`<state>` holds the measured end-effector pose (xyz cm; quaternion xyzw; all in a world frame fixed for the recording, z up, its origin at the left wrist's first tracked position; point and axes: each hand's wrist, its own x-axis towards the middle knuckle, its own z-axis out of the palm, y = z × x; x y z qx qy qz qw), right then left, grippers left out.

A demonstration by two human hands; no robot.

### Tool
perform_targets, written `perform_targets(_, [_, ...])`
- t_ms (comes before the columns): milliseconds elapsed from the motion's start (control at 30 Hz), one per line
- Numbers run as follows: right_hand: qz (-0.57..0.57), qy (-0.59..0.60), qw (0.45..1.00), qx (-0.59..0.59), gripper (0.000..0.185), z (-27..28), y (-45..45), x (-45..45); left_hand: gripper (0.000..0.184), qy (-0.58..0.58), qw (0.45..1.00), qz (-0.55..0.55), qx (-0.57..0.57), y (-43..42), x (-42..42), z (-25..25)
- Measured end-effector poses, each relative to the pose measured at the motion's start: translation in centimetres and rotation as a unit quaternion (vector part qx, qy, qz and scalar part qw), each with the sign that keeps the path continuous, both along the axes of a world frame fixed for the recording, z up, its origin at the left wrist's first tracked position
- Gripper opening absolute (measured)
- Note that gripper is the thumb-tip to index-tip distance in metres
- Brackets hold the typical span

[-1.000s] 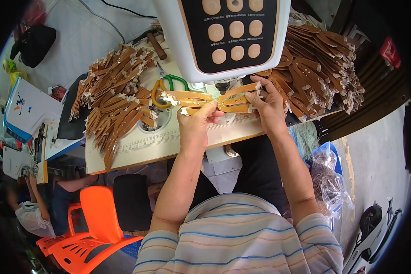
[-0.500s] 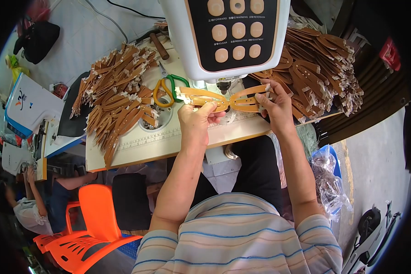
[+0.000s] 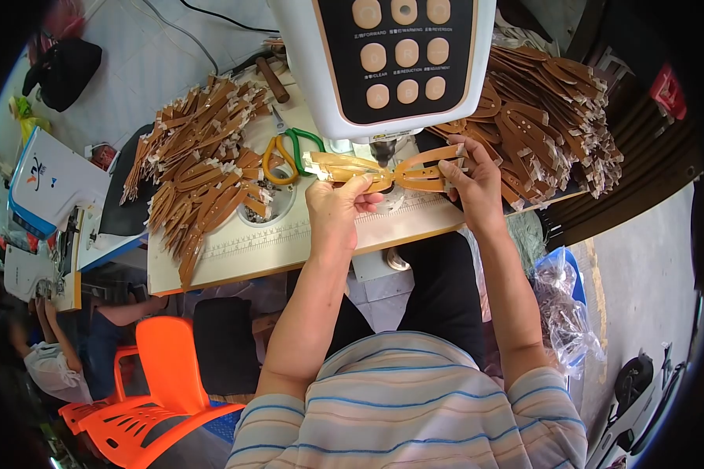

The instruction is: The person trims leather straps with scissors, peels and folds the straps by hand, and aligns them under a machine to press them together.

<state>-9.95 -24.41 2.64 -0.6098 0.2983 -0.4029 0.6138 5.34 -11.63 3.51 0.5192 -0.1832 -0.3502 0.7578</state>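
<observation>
A tan leather strap piece [image 3: 422, 179] with slits, small holes and whitish ends spreads out like a bow between my two hands. My left hand [image 3: 338, 207] pinches its left half, thumb on top. At its right end my right hand [image 3: 477, 187] grips it between thumb and fingers. The narrow middle of the piece lies right at the dark metal tip [image 3: 382, 152] under the white machine head [image 3: 391, 117]; whether they touch I cannot tell.
Heaps of similar straps lie left [image 3: 203, 168] and right [image 3: 540, 117]. Scissors [image 3: 293, 152] and a wooden-handled tool [image 3: 273, 80] rest on the white worktable [image 3: 242, 266]. An orange chair [image 3: 164, 359] stands lower left, near another person at a machine.
The strap piece has shifted very slightly left at its middle, and the metal tip sits a little lower against it. Both hands keep their hold. The other person's hands have moved slightly.
</observation>
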Motion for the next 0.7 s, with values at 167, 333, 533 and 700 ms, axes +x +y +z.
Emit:
perform_targets(167, [-0.012,-0.023,0.999,-0.034,0.038,0.7,0.0,-0.4,0.021,0.059,0.998,-0.015,-0.023,0.7,0.4,0.8])
perform_targets(333, [-0.021,-0.029,0.998,-0.052,0.039,1.2,-0.9,-1.3,0.021,0.006,1.0,-0.017,-0.01,-0.1,0.4,0.1])
perform_targets(533, [-0.024,0.012,0.999,-0.041,0.038,1.1,-1.0,-1.8,0.02,-0.037,0.999,-0.001,0.02,-0.4,0.2,0.0])
perform_targets(700, [-0.018,0.016,0.999,-0.044,0.037,0.2,-1.6,-1.6,0.018,-0.044,0.999,0.008,0.025,-0.4,0.1,0.1])
